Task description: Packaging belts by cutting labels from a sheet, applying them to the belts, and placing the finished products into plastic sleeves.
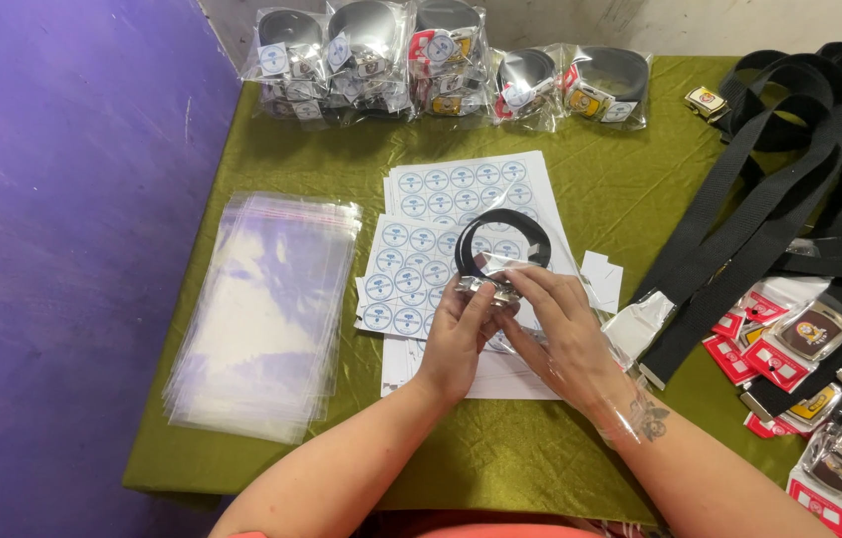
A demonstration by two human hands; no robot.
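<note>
My left hand and my right hand meet over the middle of the table, both gripping a coiled black belt with a metal buckle at its near end. A clear plastic bag lies around the belt and drapes over my right wrist. Under my hands lie white sheets of round blue stickers. Whether the belt is fully inside the bag I cannot tell.
A stack of clear bags lies at the left on the green tablecloth. Bagged coiled belts line the far edge. Loose black belts and buckles with red tags crowd the right side. A purple wall is at the left.
</note>
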